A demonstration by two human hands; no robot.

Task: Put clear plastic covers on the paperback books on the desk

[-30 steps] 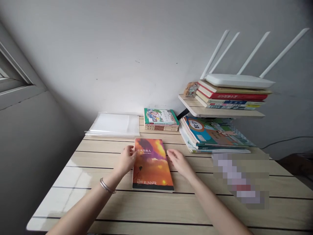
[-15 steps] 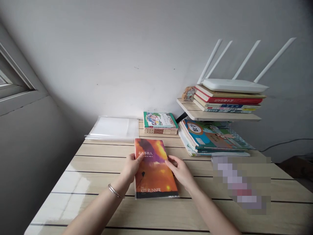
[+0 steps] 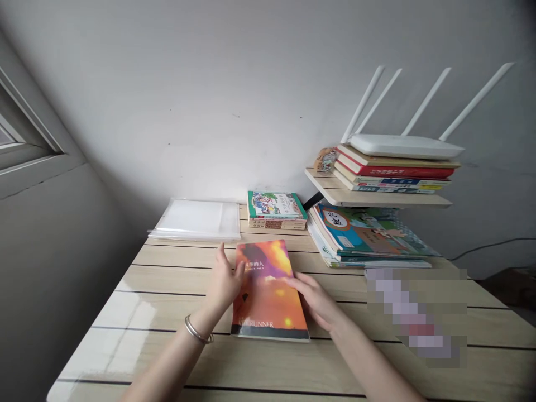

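An orange-covered book (image 3: pixel 268 293) with "KITE RUNNER" printed near its bottom lies on the wooden table (image 3: pixel 167 346). My left hand (image 3: pixel 224 281), a silver bangle on its wrist, grips the book's left edge with the thumb on the cover. My right hand (image 3: pixel 315 300) holds the right edge, fingers laid along it and curled under. The book's left side looks slightly raised off the table.
A stack of clear plastic sleeves (image 3: pixel 196 219) lies at the back left. A green-edged book pile (image 3: pixel 276 210) sits behind the orange book. Textbooks (image 3: pixel 364 234) lie under a small shelf (image 3: pixel 377 196) bearing more books and a white router (image 3: pixel 404 146). A blurred patch covers the right.
Both hands went from resting beside the book to gripping its edges. The book slid a little toward me and tilted, its left side lifting.
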